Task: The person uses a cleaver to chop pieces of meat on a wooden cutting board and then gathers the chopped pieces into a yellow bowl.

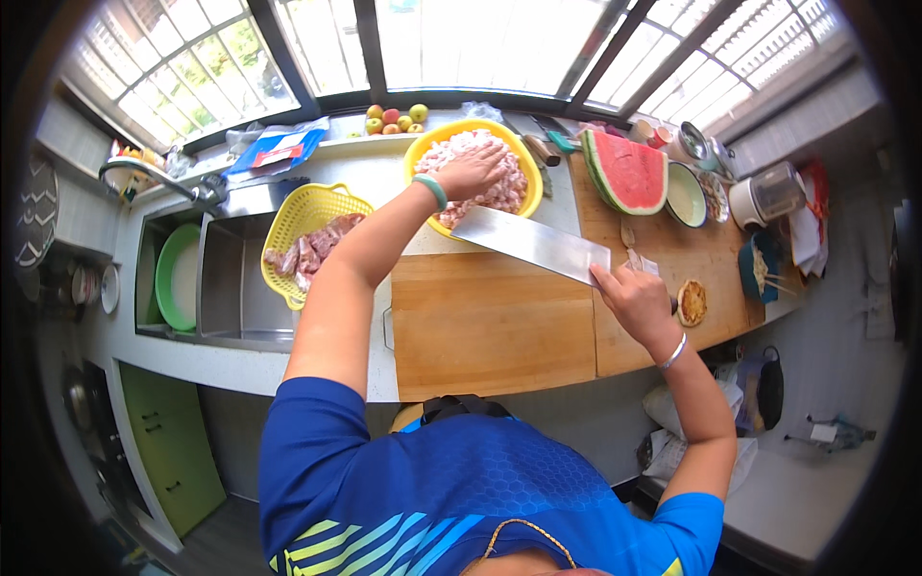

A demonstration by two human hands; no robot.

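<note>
My left hand (472, 173) rests on top of a heap of diced raw meat (455, 149), palm down with its fingers extended. The meat fills a yellow plastic basin (534, 189) at the back of the counter. In my right hand (637, 297) is the handle of a broad cleaver (534, 246), mostly hidden by the fingers. Its blade slants across to the basin's front edge, where the far end overlaps the rim; whether it touches, I cannot tell. Below the blade lies a wooden cutting board (493, 327).
A yellow colander (279, 229) with raw meat pieces straddles the sink (245, 288)'s right side. On the right stand a cut watermelon (630, 173), a bowl (686, 196), a browned flatbread (693, 302) and a blue-green container (750, 270). Knives (542, 150) lie behind the basin's right side.
</note>
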